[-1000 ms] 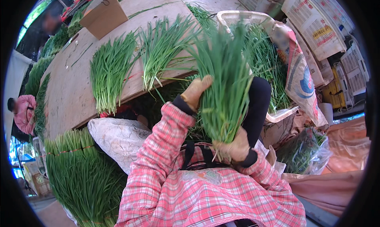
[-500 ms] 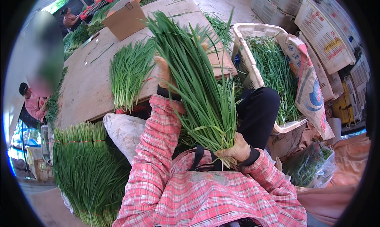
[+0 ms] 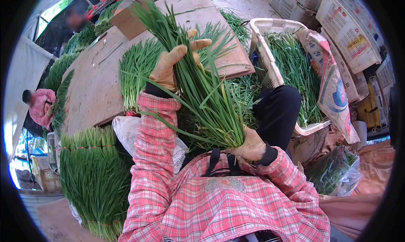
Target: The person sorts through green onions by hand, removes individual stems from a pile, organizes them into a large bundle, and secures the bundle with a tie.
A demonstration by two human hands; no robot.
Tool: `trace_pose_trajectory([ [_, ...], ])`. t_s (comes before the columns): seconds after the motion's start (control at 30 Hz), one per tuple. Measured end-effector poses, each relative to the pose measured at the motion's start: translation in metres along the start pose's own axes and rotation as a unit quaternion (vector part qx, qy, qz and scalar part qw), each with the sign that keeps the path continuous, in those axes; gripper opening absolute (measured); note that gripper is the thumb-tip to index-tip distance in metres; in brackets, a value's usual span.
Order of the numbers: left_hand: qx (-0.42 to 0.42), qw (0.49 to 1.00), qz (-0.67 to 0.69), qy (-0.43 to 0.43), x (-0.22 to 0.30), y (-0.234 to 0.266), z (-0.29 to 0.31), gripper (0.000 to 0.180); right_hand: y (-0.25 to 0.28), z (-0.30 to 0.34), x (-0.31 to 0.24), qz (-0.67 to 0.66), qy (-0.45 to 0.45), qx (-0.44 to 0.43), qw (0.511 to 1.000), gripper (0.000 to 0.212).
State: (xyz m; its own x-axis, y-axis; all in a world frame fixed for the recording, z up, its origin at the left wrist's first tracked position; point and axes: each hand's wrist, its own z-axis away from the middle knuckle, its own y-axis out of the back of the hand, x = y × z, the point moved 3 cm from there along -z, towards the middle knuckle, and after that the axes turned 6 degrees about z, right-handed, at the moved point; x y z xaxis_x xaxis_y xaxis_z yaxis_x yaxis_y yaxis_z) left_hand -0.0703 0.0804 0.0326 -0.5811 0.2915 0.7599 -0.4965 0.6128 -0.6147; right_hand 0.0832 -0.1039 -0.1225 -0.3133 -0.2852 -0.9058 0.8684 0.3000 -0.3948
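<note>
A bunch of garlic chives (image 3: 202, 94) slants up and away from my body, its pale base end near my chest. My gloved right hand (image 3: 251, 146) is closed round that base. Farther up, my gloved left hand (image 3: 166, 69) has its thumb and fingers spread, with the leaves running across between them; part of its palm and fingers is hidden behind the leaves. A few long leaves stick out to the left over my left sleeve. Loose chives (image 3: 244, 94) lie behind the bunch, beside my dark-trousered knee.
A wooden board (image 3: 90, 94) carries a chive pile (image 3: 139, 69) and a cardboard box (image 3: 130, 22). Banded chives (image 3: 95, 178) stand at left. A white crate (image 3: 278, 75) of chives, a sack (image 3: 333, 86) on its rim and a plastic bag (image 3: 337, 174) are right. Co-workers are at far left.
The bunch looks thinner, with its leaf tips shifted left. My left hand has come out from behind it, with thumb and fingers more spread. My right hand keeps its hold on the base.
</note>
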Motion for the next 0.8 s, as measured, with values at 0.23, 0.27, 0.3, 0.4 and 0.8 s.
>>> trace_pose_trajectory([
  [0.23, 0.228, 0.968, -0.003, 0.106, 0.0, 0.026, -0.007, 0.026, -0.018, 0.008, -0.041, 0.426, 0.12, 0.138, 0.886, 0.066],
  [0.27, 0.233, 0.968, 0.023, 0.094, -0.003, 0.027, -0.005, 0.026, -0.017, 0.009, -0.039, 0.437, 0.123, 0.137, 0.881, 0.066],
  [0.3, 0.237, 0.967, 0.05, 0.082, -0.007, 0.029, -0.004, 0.026, -0.015, 0.01, -0.037, 0.447, 0.126, 0.137, 0.875, 0.067],
  [0.4, 0.119, 0.988, 0.076, 0.056, -0.004, 0.024, -0.001, 0.05, -0.017, 0.014, -0.042, 0.454, 0.102, 0.122, 0.877, 0.064],
  [0.8, 0.154, 0.987, -0.001, -0.047, 0.016, -0.036, 0.013, 0.019, 0.007, -0.012, 0.0, 0.279, 0.095, 0.045, 0.955, 0.064],
])
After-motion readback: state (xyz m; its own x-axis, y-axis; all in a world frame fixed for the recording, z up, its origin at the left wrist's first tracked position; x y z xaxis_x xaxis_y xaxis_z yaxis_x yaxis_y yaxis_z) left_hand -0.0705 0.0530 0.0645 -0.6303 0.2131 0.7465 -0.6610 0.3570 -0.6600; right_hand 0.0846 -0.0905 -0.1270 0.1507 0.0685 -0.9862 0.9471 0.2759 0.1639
